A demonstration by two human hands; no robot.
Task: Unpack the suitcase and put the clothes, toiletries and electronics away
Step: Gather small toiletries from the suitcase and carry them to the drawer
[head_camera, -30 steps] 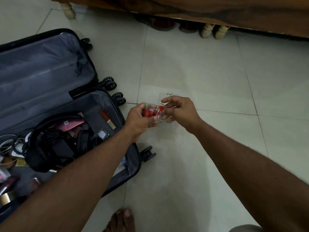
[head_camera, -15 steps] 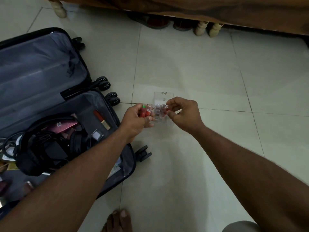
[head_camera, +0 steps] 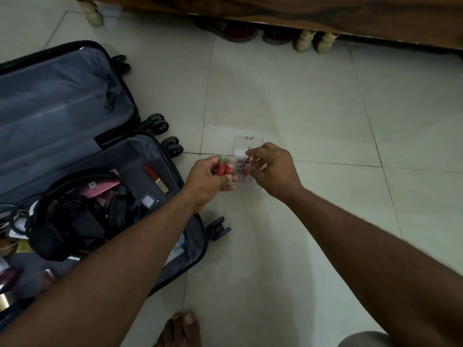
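My left hand (head_camera: pixel 208 179) is closed around a bunch of small red tubes (head_camera: pixel 223 167), one of them with a green tip. Just to its right a clear plastic organiser (head_camera: pixel 248 142) stands on the floor tiles, with several reddish tubes inside. My right hand (head_camera: pixel 273 169) is over the organiser, its fingertips pinched on a small tube at the top of the slots. The open black suitcase (head_camera: pixel 62 96) lies to the left. Its near half holds black headphones (head_camera: pixel 75 221), cables, a pink packet (head_camera: pixel 100 186) and small cosmetics.
A wooden bed frame (head_camera: pixel 275 8) with pale turned legs (head_camera: pixel 304 42) crosses the top, and slippers (head_camera: pixel 238 31) lie under it. The suitcase wheels (head_camera: pixel 160 125) stick out toward the hands. My bare foot (head_camera: pixel 183 329) is at the bottom edge. Pale floor tiles stretch to the right.
My right hand has gone from the bunch in my left hand over to the clear organiser with a tube. The left hand has kept its hold.
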